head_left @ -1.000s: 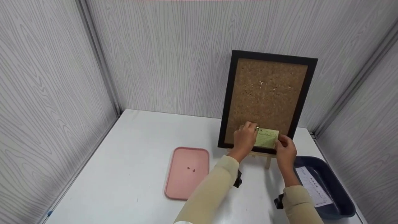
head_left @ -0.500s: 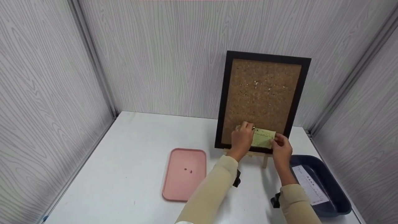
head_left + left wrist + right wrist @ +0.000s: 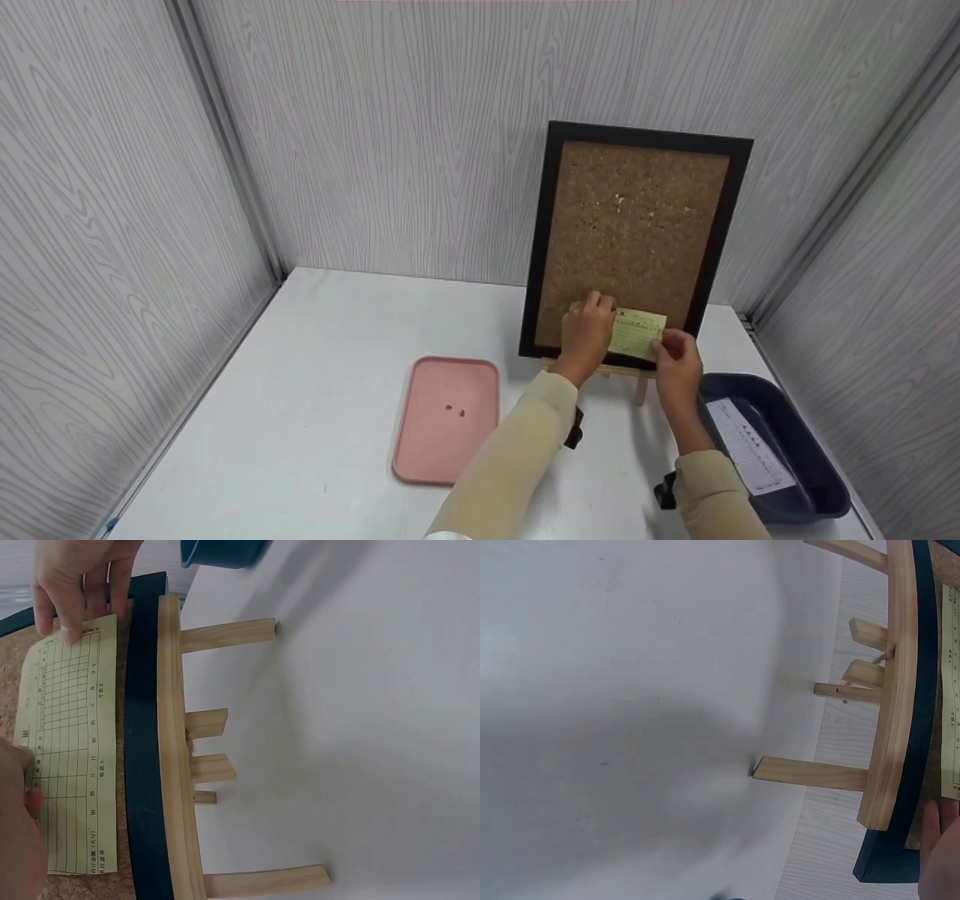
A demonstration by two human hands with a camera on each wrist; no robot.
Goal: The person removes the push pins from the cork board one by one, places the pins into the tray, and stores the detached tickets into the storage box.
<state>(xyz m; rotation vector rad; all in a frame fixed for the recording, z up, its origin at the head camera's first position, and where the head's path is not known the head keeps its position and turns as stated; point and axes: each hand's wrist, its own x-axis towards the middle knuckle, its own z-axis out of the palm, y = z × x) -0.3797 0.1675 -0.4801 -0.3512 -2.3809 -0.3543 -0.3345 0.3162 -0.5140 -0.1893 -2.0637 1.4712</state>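
Note:
A pale green printed form slip (image 3: pixel 637 334) lies against the lower part of the framed corkboard (image 3: pixel 637 247). My left hand (image 3: pixel 587 330) is at the slip's upper edge with its fingers curled. A small shiny pin (image 3: pixel 613 307) shows at those fingertips, too small to make out clearly. The left hand covers the slip's left part in the head view. My right hand (image 3: pixel 679 367) pinches the slip's right edge. Ruled columns on the slip (image 3: pixel 71 750) show between both hands in the left wrist view. The right hand (image 3: pixel 941 855) is partly cut off in its wrist view.
The board leans on a wooden easel (image 3: pixel 171 727) whose legs stand on the white table (image 3: pixel 330 390). On the left is a pink tray (image 3: pixel 420 450) bearing two small dark bits (image 3: pixel 455 410). A navy bin (image 3: pixel 821 480) at right holds a white printed sheet (image 3: pixel 750 446).
The right hand has slid slightly down the slip's right edge. The pin at the left fingertips shows less than before. The head view has shifted a little.

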